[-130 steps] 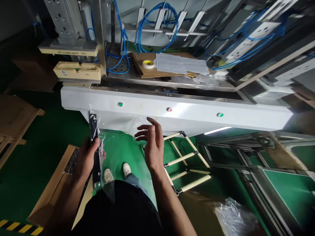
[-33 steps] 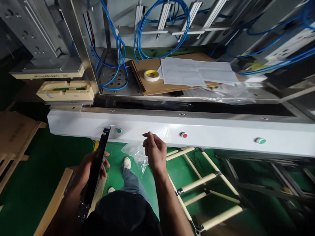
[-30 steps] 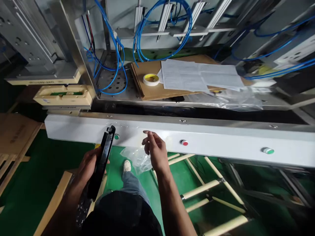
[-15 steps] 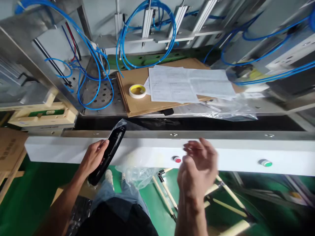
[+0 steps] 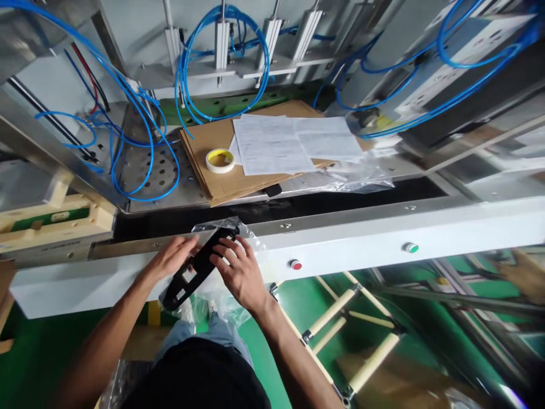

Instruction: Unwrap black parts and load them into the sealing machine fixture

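Observation:
A long black plastic part (image 5: 203, 262) with rectangular cut-outs is held slanting in front of me, its upper end near the machine's white front rail. My left hand (image 5: 175, 257) grips its left edge, with the fingertips partly hidden behind it. My right hand (image 5: 240, 270) lies on the upper right side of the part, fingers bent over its face. A clear plastic bag (image 5: 251, 233) spreads behind and around the part and hangs below it.
Behind the rail, cardboard sheets (image 5: 198, 156) carry papers (image 5: 276, 147) and a tape roll (image 5: 220, 161). Blue air hoses (image 5: 181, 96) loop above. A red button (image 5: 296, 264) and a green button (image 5: 411, 247) sit on the white rail (image 5: 349, 253). A pipe frame (image 5: 332, 312) stands below.
My right hand has come from the right onto the black part. The part has turned to show its cut-outs and shifted slightly right. The camera view has swung right.

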